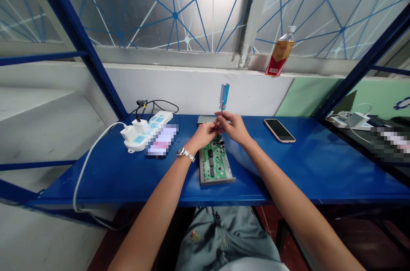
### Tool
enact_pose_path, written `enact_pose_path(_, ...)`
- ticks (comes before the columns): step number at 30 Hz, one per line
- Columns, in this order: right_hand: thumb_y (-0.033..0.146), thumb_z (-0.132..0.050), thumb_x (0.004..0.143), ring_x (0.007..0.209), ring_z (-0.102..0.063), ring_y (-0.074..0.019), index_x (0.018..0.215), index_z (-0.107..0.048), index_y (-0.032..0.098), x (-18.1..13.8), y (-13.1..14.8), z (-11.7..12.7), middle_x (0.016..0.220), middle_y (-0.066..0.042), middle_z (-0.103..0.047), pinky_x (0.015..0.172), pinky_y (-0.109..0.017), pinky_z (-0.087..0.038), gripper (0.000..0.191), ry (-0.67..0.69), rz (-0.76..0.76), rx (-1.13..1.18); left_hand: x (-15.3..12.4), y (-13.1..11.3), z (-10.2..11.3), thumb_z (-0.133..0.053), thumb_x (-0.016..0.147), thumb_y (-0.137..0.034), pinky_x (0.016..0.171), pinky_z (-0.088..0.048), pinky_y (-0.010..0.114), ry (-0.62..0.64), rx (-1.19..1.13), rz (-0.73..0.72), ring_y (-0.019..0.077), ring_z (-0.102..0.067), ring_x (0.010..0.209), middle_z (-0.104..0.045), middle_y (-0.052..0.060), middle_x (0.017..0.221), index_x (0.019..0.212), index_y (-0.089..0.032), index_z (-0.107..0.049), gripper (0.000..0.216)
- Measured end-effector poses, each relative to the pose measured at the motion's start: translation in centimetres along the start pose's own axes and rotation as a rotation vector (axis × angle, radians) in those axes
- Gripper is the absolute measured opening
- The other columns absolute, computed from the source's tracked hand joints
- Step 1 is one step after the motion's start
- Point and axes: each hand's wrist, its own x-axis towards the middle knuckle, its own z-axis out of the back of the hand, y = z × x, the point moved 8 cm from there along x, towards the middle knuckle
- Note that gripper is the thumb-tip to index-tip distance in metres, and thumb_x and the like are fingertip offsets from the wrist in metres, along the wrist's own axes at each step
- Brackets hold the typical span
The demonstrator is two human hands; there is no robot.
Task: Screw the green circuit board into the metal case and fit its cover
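A screwdriver (224, 95) with a clear blue handle stands nearly upright over the far part of a green circuit board (215, 163). The board lies in an open grey metal case (218, 182) on the blue table. My right hand (235, 127) is closed, its fingers pinching the screwdriver's shaft below the handle. Close against it, my left hand (205, 133) is also closed, fingertips together near the lower shaft above the board. What those fingertips grip, if anything, is hidden. The screwdriver's tip is covered by my fingers.
To the left lie a white power strip (160, 118) with plugged-in chargers and a phone with a blurred screen (162, 141). A dark-screened phone (279, 130) rests on the right. A drink bottle (280, 52) stands on the sill. Blue frame posts (75, 36) rise at both sides.
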Motion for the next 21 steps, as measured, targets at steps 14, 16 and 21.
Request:
enact_pose_path(14, 0.038, -0.062, 0.09, 0.069, -0.065, -0.0171, 0.094, -0.068, 0.019, 0.0, -0.6, 0.6, 0.079, -0.003, -0.071, 0.062, -0.029, -0.055, 0.02, -0.1, 0.045, 0.015, -0.3, -1.4, 0.1, -0.072, 0.083, -0.03, 0.079, -0.056, 0.03, -0.042, 0.041, 0.003, 0.0215, -0.073, 0.085, -0.078, 0.008, 0.09, 0.091, -0.013, -0.071, 0.018)
enact_pose_path(16, 0.037, -0.058, 0.093, 0.07, -0.065, -0.0164, 0.103, -0.069, 0.019, 0.0, -0.6, 0.4, 0.085, -0.004, -0.073, 0.061, -0.027, -0.054, 0.023, -0.081, 0.047, 0.025, -0.3, -1.4, 0.1, -0.07, 0.084, -0.026, 0.08, -0.056, 0.03, -0.01, 0.058, 0.0, 0.0219, -0.073, 0.087, -0.078, 0.009, 0.093, 0.094, -0.013, -0.072, 0.017)
enact_pose_path(21, 0.038, -0.058, 0.094, 0.071, -0.066, -0.016, 0.108, -0.067, 0.019, 0.0, -0.3, 0.4, 0.091, -0.004, -0.073, 0.06, -0.027, -0.051, 0.025, -0.089, 0.052, -0.004, -0.2, -1.2, 0.3, -0.067, 0.086, -0.025, 0.078, -0.054, 0.03, -0.048, 0.141, -0.011, 0.0215, -0.072, 0.083, -0.078, 0.007, 0.088, 0.09, -0.013, -0.073, 0.014)
